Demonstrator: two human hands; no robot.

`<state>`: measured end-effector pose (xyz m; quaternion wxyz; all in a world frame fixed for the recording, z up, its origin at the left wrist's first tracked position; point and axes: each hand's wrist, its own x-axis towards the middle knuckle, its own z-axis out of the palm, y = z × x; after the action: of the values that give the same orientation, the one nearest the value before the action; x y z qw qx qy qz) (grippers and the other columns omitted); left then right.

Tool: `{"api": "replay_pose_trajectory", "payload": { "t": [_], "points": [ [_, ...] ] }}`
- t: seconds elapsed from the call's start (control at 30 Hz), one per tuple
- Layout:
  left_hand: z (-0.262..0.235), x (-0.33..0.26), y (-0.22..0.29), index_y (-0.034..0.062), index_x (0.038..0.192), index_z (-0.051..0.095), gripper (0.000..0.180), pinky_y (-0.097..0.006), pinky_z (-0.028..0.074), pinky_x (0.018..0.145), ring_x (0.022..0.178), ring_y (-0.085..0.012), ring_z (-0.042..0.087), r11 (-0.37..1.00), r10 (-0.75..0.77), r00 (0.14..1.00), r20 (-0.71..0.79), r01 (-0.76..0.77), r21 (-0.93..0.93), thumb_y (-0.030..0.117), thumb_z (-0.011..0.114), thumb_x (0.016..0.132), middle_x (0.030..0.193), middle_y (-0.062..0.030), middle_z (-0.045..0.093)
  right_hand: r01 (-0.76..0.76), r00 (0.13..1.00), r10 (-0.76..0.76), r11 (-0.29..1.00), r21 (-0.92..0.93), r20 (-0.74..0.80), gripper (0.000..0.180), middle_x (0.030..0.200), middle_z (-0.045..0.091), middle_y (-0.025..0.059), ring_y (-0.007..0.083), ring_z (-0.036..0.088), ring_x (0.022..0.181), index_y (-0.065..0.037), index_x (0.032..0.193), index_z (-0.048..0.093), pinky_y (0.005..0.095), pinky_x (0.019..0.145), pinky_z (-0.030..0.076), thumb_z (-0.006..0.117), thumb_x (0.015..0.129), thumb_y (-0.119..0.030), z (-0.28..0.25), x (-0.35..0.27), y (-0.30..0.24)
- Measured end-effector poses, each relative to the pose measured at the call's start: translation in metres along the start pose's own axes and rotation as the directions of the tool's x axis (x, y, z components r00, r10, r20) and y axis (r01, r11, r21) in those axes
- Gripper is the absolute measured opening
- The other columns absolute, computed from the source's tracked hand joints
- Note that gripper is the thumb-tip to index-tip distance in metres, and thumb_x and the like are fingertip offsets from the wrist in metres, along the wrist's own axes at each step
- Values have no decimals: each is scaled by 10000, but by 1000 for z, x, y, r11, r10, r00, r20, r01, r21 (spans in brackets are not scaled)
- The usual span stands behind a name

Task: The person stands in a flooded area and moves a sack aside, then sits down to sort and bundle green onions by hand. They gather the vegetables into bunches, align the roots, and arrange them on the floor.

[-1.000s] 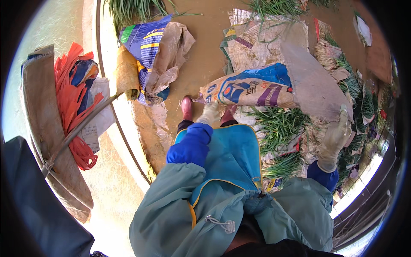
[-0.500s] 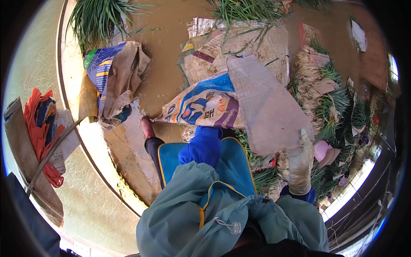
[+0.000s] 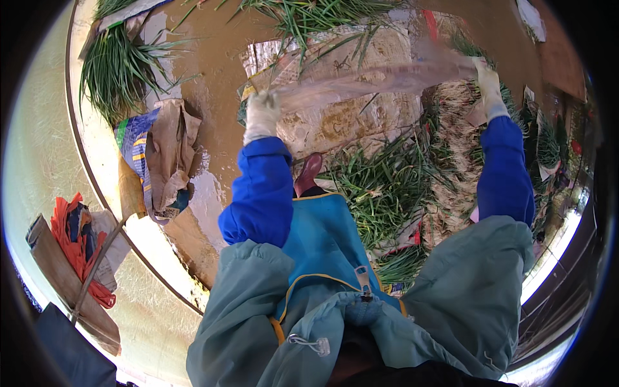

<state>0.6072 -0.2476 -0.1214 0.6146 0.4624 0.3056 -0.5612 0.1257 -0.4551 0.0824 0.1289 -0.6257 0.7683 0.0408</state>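
Both arms reach forward, stretching a brown paper sack (image 3: 374, 82) between my hands; it is seen almost edge-on and smeared by motion. My left hand (image 3: 262, 115), in a pale glove, is closed on its left end. My right hand (image 3: 489, 84), gloved too, grips the far right end. Below the sack lie flattened, muddy paper sheets (image 3: 342, 132) on the wet floor. Nearer to me is a loose heap of long green stalks (image 3: 380, 187), like spring onions. A row of bundles with pale root ends (image 3: 451, 155) runs beside it, under my right arm.
A crumpled blue and brown sack (image 3: 171, 155) lies at the left by a raised curb (image 3: 97, 155). More green bundles (image 3: 113, 77) are at the far left and far middle. Orange strips (image 3: 68, 238) hang at the left. A dark red boot (image 3: 308, 173) stands between my arms.
Both hands have moved forward and apart, the left from near my lap to the sack's end. The sack has swung from hanging at the right to stretched across, away from me.
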Motion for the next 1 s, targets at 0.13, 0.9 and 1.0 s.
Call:
{"api": "replay_pose_trajectory", "payload": {
  "t": [0.13,0.9,1.0],
  "points": [
    [90,-40,49,97,1217,566,351,-292,503,760,838,-157,543,866,303,900,312,-397,304,-3,527,883,974,-45,573,80,936,210,656,751,-284,500,1103,642,126,225,607,1013,40,1120,614,309,903,446,576,886,-401,11,71,2],
    [-258,143,-285,69,1396,324,587,-362,528,723,831,-186,604,505,-17,925,-380,336,795,-39,527,856,1137,-99,605,-228,965,249,951,210,-78,311,861,663,217,378,636,845,-5,858,687,430,798,494,530,831,-272,495,-7,305],
    [-266,144,-279,41,1410,283,609,-302,501,762,847,-185,610,140,164,986,-34,11,990,-38,508,850,1164,-80,612,53,997,-24,890,454,-68,319,1013,643,186,366,604,969,-38,1071,630,424,880,475,538,825,-220,506,-40,271]
  ]
}}
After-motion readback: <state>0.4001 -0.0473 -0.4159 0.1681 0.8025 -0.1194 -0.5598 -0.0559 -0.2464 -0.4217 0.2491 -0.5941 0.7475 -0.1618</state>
